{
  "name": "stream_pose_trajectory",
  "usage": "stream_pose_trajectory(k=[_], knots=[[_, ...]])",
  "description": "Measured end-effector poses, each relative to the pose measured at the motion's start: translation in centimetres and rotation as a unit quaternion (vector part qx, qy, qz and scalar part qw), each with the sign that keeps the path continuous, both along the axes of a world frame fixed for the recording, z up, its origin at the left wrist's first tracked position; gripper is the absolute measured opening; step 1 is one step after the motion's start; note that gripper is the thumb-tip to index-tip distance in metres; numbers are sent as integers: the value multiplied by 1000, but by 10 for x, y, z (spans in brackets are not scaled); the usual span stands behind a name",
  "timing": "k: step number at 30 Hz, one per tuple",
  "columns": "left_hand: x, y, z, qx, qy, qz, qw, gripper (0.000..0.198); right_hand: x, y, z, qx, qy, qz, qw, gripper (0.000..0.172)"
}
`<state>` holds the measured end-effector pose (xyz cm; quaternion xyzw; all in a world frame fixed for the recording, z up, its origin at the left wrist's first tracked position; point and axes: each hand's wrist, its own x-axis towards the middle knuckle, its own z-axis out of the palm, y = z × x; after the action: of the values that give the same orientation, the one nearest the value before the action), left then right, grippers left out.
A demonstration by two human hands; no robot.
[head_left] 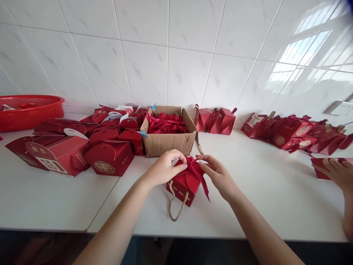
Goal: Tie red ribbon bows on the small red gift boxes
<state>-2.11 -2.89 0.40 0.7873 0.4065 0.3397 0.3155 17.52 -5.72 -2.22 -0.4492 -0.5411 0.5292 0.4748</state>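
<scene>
A small red gift box [178, 184] with gold lettering stands on the white table in front of me. Its twisted rope handle [174, 219] hangs down over the near side. A red ribbon [192, 166] is tied in a bow on top, with one tail trailing down the right side. My left hand [164, 167] pinches the bow's left part between thumb and forefinger. From the other side, my right hand [217, 175] has thumb and fingertips closed at the bow's right loop; the exact grip is partly hidden.
Behind the box stands an open cardboard carton [169, 144] full of red ribbons. Red boxes [110, 158] crowd the left, near a red plastic basin [30, 114]. More red boxes [292, 132] lie right. Another person's hand [338, 173] touches a red box at the right edge.
</scene>
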Motion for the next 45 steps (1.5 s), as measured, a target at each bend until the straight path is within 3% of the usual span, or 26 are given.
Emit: stream_pose_trajectory(k=[6,13,15,19,22,25,27,29,33,37,41,45], knots=[[-7,11,14,-127,21,-98,987,10,14,-4,-5,48,-103,12,993,34],[-5,32,8,-84,53,-108,989,13,21,14,-4,96,-177,5,979,31],[-4,37,8,-82,61,-113,988,13,23,13,2,132,-225,-9,965,27],[0,40,16,-111,79,-118,984,15,28,-8,25,202,-368,-31,907,21],[2,40,20,-109,84,-151,979,16,30,-23,43,168,-402,42,899,19],[4,40,18,-87,57,-182,978,16,31,-18,54,151,-392,65,905,20],[4,39,13,-77,40,-188,978,16,31,-5,56,159,-372,43,913,22],[3,37,9,-67,27,-182,981,13,29,11,54,152,-340,72,925,24],[3,32,6,-73,19,-157,985,7,24,29,42,131,-246,177,944,25],[2,29,5,-89,29,-156,983,11,17,31,24,129,-149,172,965,28],[-2,30,6,-102,28,-182,978,11,15,32,10,111,-59,205,971,18],[-5,31,5,-138,17,-196,971,9,16,32,8,183,-77,216,956,19]])
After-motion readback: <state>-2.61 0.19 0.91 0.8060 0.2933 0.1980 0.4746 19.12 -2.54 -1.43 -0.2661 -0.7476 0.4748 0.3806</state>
